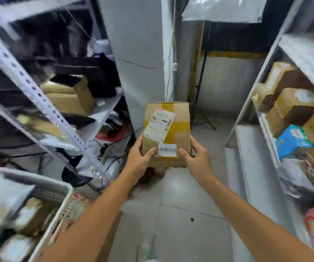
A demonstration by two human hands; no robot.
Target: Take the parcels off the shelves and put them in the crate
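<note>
A cardboard parcel [166,133] is held in the air over the tiled floor [180,195] of the aisle, between the two runs of shelving and clear of both. Its long axis runs straight away from the person: the near end sits in the hands and the far end points at the wall at the end of the aisle. The top face carries a white shipping label [159,125], set slightly askew, and a small white sticker [167,149] close to the near edge.

The left hand [140,161] grips the near left corner, thumb on top and fingers curled round the side. The right hand [197,159] grips the near right corner in the same way.

The pale crate [38,179] stands low on the left, well apart from the parcel. It holds several packages, blurred; a brown carton [33,214] and some white wrapped ones can be made out.

The right shelves [262,148] are packed with brown cartons up to their front edge, with a blue package [292,140] among them. On the left shelving [38,99] a cardboard box [71,95] sits near the shelf's far end
</note>
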